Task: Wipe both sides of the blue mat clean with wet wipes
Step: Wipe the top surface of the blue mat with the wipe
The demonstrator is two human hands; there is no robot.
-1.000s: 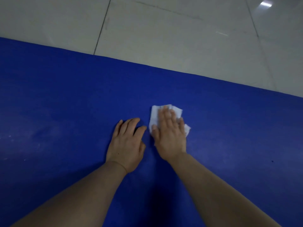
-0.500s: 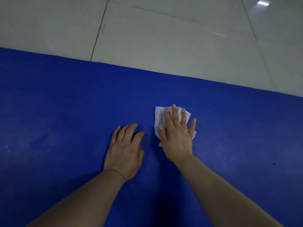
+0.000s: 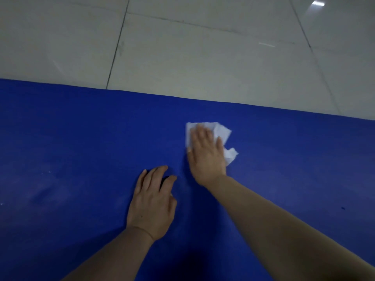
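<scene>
Pale floor tiles (image 3: 203, 53) with dark grout lines fill the upper part of the view, and a small bright reflection of a lamp sits on them at the far right. Below them the blue mat (image 3: 81, 149) lies flat on the floor, its far edge running slantwise across the picture from left to right; faint whitish smudges mark its surface at the left, and a tiny dark speck shows near the right edge. On the mat, near that far edge, lies a white wet wipe (image 3: 222, 132), crumpled, with one ragged corner sticking out to the right. The right hand (image 3: 206, 157) lies palm down on the wipe with fingers stretched and close together, pressing it flat against the mat; its grip is an open, flat one, not closed around the wipe. The left hand (image 3: 152, 203) rests palm down on the bare mat, nearer the person and just left of the right hand, fingers slightly bent and spread, holding nothing. Both bare forearms reach in from the bottom of the picture.
</scene>
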